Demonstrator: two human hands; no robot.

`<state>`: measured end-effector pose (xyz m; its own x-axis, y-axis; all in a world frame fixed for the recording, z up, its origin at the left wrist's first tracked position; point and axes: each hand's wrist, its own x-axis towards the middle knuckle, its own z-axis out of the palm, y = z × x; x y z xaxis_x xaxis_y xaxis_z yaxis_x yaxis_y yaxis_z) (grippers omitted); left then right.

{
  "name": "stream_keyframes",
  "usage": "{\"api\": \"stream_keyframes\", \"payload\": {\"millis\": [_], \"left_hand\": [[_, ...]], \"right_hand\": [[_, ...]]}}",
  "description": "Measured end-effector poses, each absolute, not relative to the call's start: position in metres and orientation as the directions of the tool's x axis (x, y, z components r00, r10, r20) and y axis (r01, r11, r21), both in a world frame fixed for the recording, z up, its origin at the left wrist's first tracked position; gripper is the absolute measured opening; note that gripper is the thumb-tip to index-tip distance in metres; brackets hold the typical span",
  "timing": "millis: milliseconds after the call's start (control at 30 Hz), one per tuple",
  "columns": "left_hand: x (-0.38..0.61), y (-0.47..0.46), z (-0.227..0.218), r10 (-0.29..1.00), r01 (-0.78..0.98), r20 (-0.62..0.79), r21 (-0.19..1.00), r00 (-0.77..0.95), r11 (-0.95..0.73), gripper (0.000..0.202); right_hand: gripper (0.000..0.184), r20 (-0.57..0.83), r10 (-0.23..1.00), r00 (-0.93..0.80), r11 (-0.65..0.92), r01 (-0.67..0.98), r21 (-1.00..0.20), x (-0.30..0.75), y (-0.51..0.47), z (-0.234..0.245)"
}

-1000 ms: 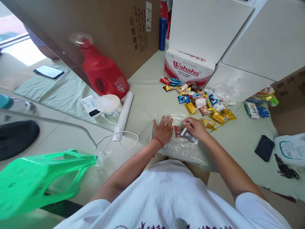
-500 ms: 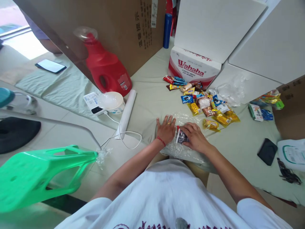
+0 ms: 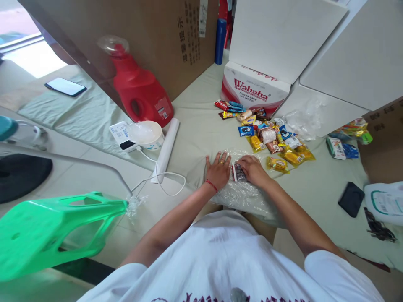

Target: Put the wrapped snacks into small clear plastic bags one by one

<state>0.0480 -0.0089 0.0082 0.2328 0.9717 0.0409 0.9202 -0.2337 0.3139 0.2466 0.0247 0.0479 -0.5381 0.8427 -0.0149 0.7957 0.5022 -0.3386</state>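
Note:
My left hand (image 3: 218, 171) lies flat with its fingers spread on a clear plastic bag (image 3: 248, 196), a red string around the wrist. Close beside it, my right hand (image 3: 252, 170) has its fingers curled over a small dark snack packet (image 3: 239, 173) with a white and red edge. The packet rests on the plastic, partly covered by the right fingers. Beyond the hands is a loose pile of wrapped snacks (image 3: 267, 135), with a yellow packet (image 3: 277, 164) nearest the right hand.
A white and red carton (image 3: 253, 90) stands behind the snacks. To the left are a red jug (image 3: 141, 88), a paper tub (image 3: 153, 136), a white roll (image 3: 167, 147) with a cable, and a green stool (image 3: 63, 230). On the right lies a black wallet-like item (image 3: 351, 199).
My right hand has drawn its fingers in over the packet's right side, uncovering more of it. The left hand stays in place.

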Motion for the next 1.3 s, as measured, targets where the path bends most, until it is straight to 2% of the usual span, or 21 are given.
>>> {"api": "stream_keyframes", "payload": {"millis": [200,333,433,500,567,700,767,833,900,1000,1067,1133,1200,1300], "left_hand": [[0.040,-0.002,0.013,0.978,0.911,0.021,0.361,0.206,-0.200,0.053],[0.028,0.006,0.017,0.985,0.903,0.025,0.396,0.171,-0.166,0.047],[0.019,0.009,0.013,0.980,0.894,0.135,0.405,0.148,-0.191,0.038],[0.013,0.008,0.007,0.958,0.874,0.243,0.420,0.151,-0.244,0.033],[0.007,0.005,0.002,0.922,0.839,0.353,0.444,0.157,-0.313,0.032],[-0.013,-0.005,0.009,0.825,0.741,0.513,0.454,0.236,-0.494,0.033],[-0.022,-0.012,0.022,0.742,0.621,0.537,0.436,0.401,-0.651,0.043],[-0.029,-0.018,0.034,0.634,0.457,0.498,0.441,0.592,-0.773,0.057],[-0.031,-0.024,0.042,0.543,0.348,0.407,0.460,0.734,-0.817,0.069],[-0.027,-0.032,0.039,0.490,0.350,0.265,0.436,0.830,-0.829,0.083],[-0.021,-0.034,0.032,0.517,0.406,0.216,0.404,0.829,-0.820,0.083],[-0.016,-0.032,0.026,0.584,0.471,0.204,0.417,0.785,-0.778,0.058],[-0.012,-0.026,0.024,0.684,0.531,0.218,0.485,0.696,-0.695,0.030],[-0.006,-0.009,0.023,0.879,0.626,0.213,0.631,0.428,-0.458,0.031]], "right_hand": [[0.037,0.264,0.893,-0.366,0.450,0.765,-0.461,0.276,-0.020,0.069],[0.025,0.199,0.831,-0.519,0.548,0.702,-0.455,0.309,-0.082,0.073],[0.040,0.164,0.772,-0.614,0.626,0.691,-0.360,0.323,-0.119,0.049],[0.035,0.190,0.761,-0.620,0.645,0.695,-0.317,0.327,-0.131,0.030],[0.024,0.232,0.759,-0.608,0.648,0.677,-0.349,0.329,-0.131,0.021],[0.019,0.251,0.783,-0.570,0.605,0.600,-0.523,0.330,-0.101,0.038],[0.019,0.209,0.808,-0.551,0.555,0.592,-0.585,0.331,-0.077,0.056],[0.021,0.156,0.837,-0.525,0.493,0.600,-0.630,0.332,-0.052,0.071],[0.024,0.074,0.877,-0.476,0.394,0.620,-0.678,0.333,-0.029,0.080],[0.026,-0.104,0.920,-0.377,0.192,0.667,-0.720,0.332,0.000,0.080],[0.027,-0.210,0.925,-0.318,0.071,0.685,-0.725,0.331,0.013,0.076],[0.028,-0.294,0.915,-0.276,-0.031,0.679,-0.734,0.330,0.024,0.071],[0.030,-0.364,0.896,-0.254,-0.112,0.663,-0.740,0.331,0.032,0.068],[0.033,-0.391,0.892,-0.228,-0.136,0.689,-0.712,0.334,0.042,0.064]]}}
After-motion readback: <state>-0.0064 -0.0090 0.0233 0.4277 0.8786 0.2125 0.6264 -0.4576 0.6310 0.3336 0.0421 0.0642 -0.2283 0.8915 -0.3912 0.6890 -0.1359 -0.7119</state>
